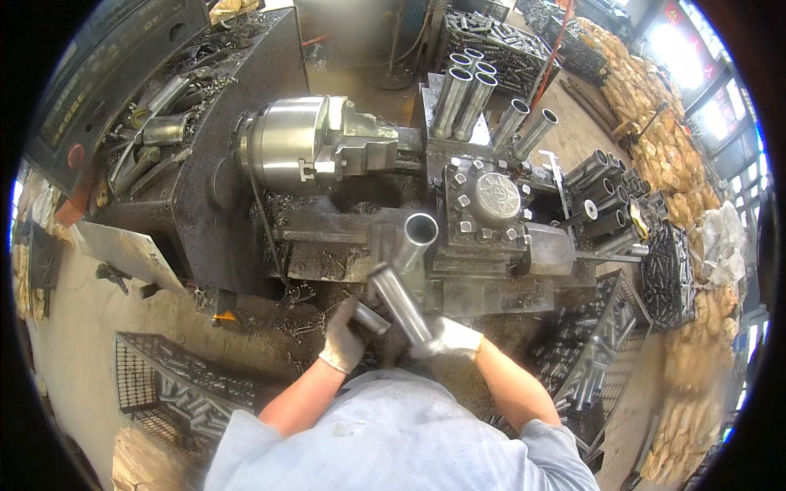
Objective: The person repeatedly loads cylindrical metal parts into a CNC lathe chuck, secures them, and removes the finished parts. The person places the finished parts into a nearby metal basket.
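Both my hands wear white gloves and are in front of the lathe. My right hand (449, 337) is closed on the lower end of a shiny metal tube (401, 304), which tilts up to the left. My left hand (341, 337) grips a second metal tube (372, 319), mostly covered by the glove, with one end pointing toward the first. Just beyond them an open-ended tube (420, 232) stands on the machine. At the left is the lathe chuck (288, 141), its jaws facing right. The bolted tool post (497, 200) sits to the right of it.
Several upright tubes (473, 88) stand behind the tool post, and more tubes (604, 193) lie to its right beside a caliper (554, 173). Mesh crates (135, 360) of metal parts flank me. A tilted plate (131, 255) juts out at left. Metal shavings litter the lathe.
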Action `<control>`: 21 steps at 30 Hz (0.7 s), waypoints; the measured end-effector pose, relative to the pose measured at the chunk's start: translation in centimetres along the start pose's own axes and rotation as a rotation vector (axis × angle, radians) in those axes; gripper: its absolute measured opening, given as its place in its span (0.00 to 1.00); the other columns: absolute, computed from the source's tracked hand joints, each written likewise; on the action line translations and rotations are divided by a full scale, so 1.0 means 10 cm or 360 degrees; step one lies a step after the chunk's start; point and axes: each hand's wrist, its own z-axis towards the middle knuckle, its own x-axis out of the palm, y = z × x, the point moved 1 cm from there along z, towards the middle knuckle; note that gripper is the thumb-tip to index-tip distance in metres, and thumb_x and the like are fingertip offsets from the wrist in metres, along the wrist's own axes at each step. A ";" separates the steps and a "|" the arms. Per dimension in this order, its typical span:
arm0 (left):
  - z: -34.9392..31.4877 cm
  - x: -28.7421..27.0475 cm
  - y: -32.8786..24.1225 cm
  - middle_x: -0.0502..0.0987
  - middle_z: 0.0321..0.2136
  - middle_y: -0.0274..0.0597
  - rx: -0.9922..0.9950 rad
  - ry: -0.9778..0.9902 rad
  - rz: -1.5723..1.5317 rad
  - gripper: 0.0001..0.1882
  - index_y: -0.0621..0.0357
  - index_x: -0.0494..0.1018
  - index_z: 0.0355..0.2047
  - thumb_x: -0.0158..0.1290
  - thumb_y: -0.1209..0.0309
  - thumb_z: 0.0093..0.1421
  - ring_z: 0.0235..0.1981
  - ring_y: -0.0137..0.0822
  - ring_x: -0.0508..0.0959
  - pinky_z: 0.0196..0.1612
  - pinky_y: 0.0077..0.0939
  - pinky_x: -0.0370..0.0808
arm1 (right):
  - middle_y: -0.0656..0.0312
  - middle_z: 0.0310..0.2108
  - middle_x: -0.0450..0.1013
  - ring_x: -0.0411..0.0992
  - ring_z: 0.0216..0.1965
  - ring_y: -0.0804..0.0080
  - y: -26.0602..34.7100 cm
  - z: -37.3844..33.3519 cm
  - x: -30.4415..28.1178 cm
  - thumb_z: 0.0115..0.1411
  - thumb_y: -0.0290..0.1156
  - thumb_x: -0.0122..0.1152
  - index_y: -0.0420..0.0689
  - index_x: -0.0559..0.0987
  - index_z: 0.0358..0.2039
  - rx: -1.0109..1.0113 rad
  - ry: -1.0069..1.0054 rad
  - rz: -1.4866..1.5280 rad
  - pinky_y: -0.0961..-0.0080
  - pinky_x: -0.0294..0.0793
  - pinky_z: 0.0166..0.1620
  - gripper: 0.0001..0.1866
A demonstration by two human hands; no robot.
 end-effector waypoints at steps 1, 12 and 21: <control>-0.04 -0.04 -0.03 0.83 0.50 0.49 -0.0070 0.0172 -0.0111 0.21 0.56 0.75 0.57 0.43 0.56 0.77 0.51 0.50 0.83 0.53 0.48 0.82 | 0.56 0.35 0.84 0.82 0.35 0.63 0.08 -0.03 -0.02 0.49 0.53 0.83 0.35 0.84 0.48 -0.0033 0.0009 -0.0296 0.66 0.83 0.43 0.36; 0.40 1.26 -0.37 0.82 0.52 0.51 0.1696 0.0301 0.2337 0.51 0.60 0.70 0.65 0.84 0.64 0.42 0.52 0.48 0.84 0.56 0.40 0.81 | 0.61 0.34 0.84 0.83 0.34 0.66 0.71 -0.74 -0.76 0.54 0.35 0.81 0.47 0.85 0.36 -0.0196 -0.1028 -0.0514 0.70 0.83 0.42 0.13; 0.50 1.17 -0.86 0.81 0.50 0.43 0.1390 0.0341 0.1490 0.28 0.59 0.72 0.63 0.66 0.63 0.66 0.52 0.39 0.81 0.56 0.36 0.81 | 0.44 0.41 0.81 0.82 0.35 0.47 0.64 -0.41 0.21 0.61 0.44 0.67 0.42 0.81 0.49 -0.0406 -0.0702 -0.1173 0.53 0.85 0.40 0.22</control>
